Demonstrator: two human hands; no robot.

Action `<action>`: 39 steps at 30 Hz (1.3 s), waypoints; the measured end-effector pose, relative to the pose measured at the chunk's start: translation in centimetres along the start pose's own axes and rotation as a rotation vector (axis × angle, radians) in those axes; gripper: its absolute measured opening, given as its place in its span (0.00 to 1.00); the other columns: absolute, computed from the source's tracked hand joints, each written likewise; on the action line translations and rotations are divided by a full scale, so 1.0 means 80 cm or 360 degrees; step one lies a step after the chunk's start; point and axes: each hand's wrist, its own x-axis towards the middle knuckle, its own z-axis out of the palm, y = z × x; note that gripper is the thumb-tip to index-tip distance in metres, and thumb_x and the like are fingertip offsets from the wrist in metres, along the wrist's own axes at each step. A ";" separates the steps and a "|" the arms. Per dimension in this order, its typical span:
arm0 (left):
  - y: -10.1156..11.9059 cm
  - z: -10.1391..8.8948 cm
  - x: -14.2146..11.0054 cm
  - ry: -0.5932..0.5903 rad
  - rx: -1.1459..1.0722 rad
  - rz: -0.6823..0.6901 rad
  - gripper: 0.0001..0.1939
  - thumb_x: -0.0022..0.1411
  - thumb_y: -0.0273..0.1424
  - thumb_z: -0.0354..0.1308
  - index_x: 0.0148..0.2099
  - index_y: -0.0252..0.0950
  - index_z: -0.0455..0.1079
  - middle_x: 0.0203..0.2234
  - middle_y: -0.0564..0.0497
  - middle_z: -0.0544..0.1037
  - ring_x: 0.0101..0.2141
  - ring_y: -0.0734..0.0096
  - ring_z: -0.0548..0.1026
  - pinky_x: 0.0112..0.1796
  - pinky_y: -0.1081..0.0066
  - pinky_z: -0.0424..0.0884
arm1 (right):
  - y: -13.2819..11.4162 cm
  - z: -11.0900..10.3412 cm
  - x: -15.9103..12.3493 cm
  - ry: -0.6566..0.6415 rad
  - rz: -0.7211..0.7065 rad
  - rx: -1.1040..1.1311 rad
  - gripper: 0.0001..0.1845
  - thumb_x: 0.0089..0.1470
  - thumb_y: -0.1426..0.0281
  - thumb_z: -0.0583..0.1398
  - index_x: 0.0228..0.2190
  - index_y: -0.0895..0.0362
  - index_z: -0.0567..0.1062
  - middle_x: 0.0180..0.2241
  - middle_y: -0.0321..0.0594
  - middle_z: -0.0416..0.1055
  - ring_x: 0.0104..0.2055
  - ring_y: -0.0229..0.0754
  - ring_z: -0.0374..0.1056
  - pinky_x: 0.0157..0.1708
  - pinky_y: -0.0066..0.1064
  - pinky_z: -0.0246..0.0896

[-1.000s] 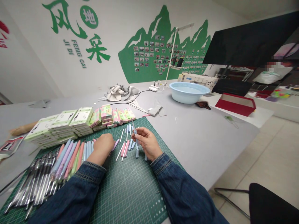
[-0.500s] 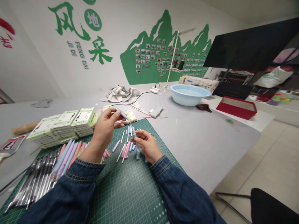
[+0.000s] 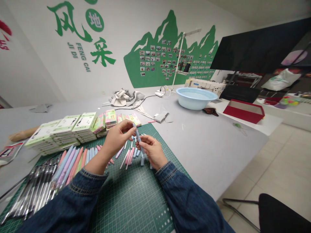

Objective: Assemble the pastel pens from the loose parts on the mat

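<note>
Between my two hands is a light blue pen, held tilted above the green cutting mat. My left hand pinches its upper barrel. Lower down, my right hand has its fingers closed round the other part. The two parts are in line; whether they are fully joined I cannot tell. Loose pink pen parts, blue parts and thin white refills lie on the mat beneath my hands. To the left are a row of coloured pens and many clear pens with black parts.
Stacked green-and-white boxes and smaller pink-green boxes stand behind the pens. Farther back are crumpled grey cloth, a blue basin and a sewing machine. A red box sits at right, a black chair below.
My left hand has moved right and slightly down, bringing the blue barrel onto the piece in my right hand. The gap between the two parts has closed. My right hand has barely moved.
</note>
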 end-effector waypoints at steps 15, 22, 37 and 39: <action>-0.013 0.000 -0.015 -0.0113 -0.0311 -0.0140 0.09 0.59 0.35 0.57 0.38 0.35 0.71 0.32 0.49 0.77 0.30 0.73 0.73 0.29 0.75 0.68 | 0.002 0.007 -0.004 -0.0213 0.0206 0.0294 0.11 0.46 0.70 0.65 0.33 0.61 0.74 0.28 0.41 0.75 0.24 0.31 0.66 0.23 0.22 0.58; -0.016 0.008 -0.013 -0.0053 -0.0365 -0.0153 0.06 0.53 0.32 0.63 0.33 0.36 0.71 0.22 0.56 0.72 0.25 0.74 0.70 0.29 0.74 0.67 | -0.004 0.011 -0.007 -0.0091 0.0091 0.0220 0.13 0.41 0.72 0.68 0.32 0.58 0.73 0.30 0.36 0.73 0.26 0.32 0.67 0.28 0.25 0.62; -0.022 0.014 -0.015 0.0018 -0.0613 -0.0257 0.13 0.50 0.32 0.66 0.40 0.35 0.73 0.29 0.51 0.76 0.29 0.73 0.72 0.32 0.73 0.66 | 0.003 0.009 -0.005 -0.0089 0.0172 0.0104 0.13 0.47 0.65 0.66 0.32 0.60 0.76 0.24 0.36 0.72 0.25 0.32 0.67 0.28 0.24 0.63; -0.029 0.016 -0.013 0.0066 -0.0593 -0.0254 0.10 0.51 0.32 0.65 0.36 0.34 0.74 0.28 0.51 0.76 0.29 0.73 0.72 0.33 0.74 0.66 | 0.002 0.009 -0.006 -0.0117 0.0208 0.0137 0.13 0.47 0.64 0.66 0.32 0.61 0.75 0.24 0.36 0.72 0.24 0.31 0.66 0.27 0.23 0.62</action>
